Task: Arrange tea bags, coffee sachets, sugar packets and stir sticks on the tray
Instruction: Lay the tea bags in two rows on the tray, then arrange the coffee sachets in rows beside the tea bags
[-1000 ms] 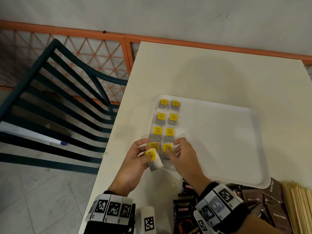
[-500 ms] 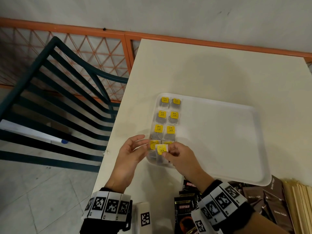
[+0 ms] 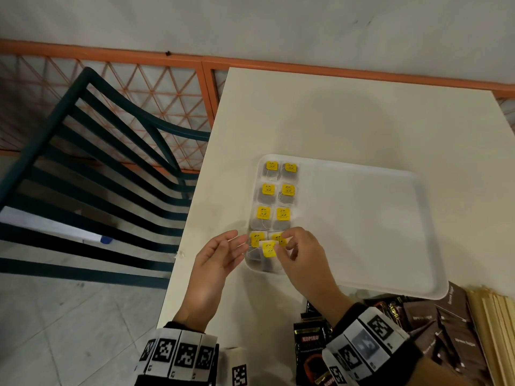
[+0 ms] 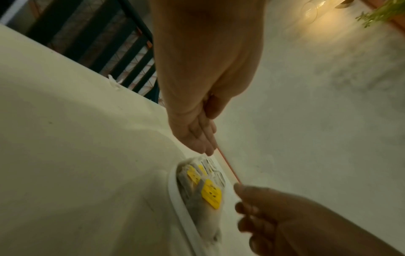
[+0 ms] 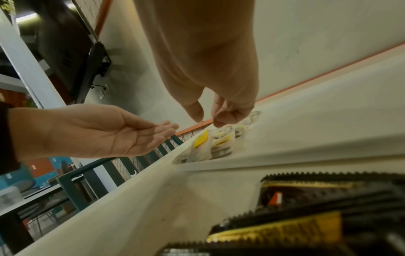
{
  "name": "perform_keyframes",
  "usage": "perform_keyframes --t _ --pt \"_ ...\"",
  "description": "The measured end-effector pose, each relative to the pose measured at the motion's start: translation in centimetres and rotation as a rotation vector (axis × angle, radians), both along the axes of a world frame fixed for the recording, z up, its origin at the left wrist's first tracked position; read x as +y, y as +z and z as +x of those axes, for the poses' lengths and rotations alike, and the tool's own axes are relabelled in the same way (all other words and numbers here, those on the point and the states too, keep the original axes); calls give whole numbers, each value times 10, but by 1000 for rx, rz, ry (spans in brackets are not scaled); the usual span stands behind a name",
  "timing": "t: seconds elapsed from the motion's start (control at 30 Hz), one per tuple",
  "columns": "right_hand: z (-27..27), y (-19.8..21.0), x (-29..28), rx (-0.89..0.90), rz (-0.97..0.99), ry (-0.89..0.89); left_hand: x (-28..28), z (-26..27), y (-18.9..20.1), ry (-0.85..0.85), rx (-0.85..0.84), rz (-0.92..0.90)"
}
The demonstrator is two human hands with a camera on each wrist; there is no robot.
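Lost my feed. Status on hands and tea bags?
Left hand open, empty. Right hand at newest tea bag, grip unclear. Tea bags in two columns, tray left end. Nothing in the way.

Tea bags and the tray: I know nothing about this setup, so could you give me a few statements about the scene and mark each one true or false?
1. The tea bags with yellow tags lie in two columns at the left end of the white tray. True.
2. The left hand grips a tea bag. False: its fingers are straight and it holds nothing.
3. The coffee sachets already lie on the tray. False: they lie on the table, on the person's side of the tray.
4. The wooden stir sticks lie off the tray, at the right. True.
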State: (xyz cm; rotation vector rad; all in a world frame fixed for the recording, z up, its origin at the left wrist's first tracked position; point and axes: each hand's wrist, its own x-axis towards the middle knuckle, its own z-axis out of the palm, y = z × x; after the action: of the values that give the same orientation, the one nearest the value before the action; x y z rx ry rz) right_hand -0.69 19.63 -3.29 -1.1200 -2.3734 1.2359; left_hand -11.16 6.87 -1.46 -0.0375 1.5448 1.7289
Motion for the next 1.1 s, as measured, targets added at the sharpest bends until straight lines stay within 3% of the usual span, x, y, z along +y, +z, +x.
perform_keyframes --t 0.1,0.2,0.3,0.43,0.57,0.67,0.73,0.8,0.93,1.1 --pt "2 15 -15 116 47 55 8 6 7 -22 -43 13" --pt "6 35 -38 181 153 404 16 16 20 -87 -194 79" --pt "17 38 -53 120 216 702 15 21 31 -87 -432 174" --pt "45 24 -46 29 365 717 -6 28 40 -118 -510 316" --pt "85 18 -26 22 371 580 -30 48 45 -170 -245 234" --pt "128 21 -5 95 393 450 -38 80 44 -189 72 -35" --pt "156 23 10 67 370 378 -39 104 36 -321 295 -294" --pt "181 25 22 -6 394 354 -36 126 25 -486 416 -462" --pt "218 25 26 -204 494 532 -32 157 0 -660 462 -610" --pt "232 22 -3 -418 409 863 -13 174 -22 -517 528 -682"
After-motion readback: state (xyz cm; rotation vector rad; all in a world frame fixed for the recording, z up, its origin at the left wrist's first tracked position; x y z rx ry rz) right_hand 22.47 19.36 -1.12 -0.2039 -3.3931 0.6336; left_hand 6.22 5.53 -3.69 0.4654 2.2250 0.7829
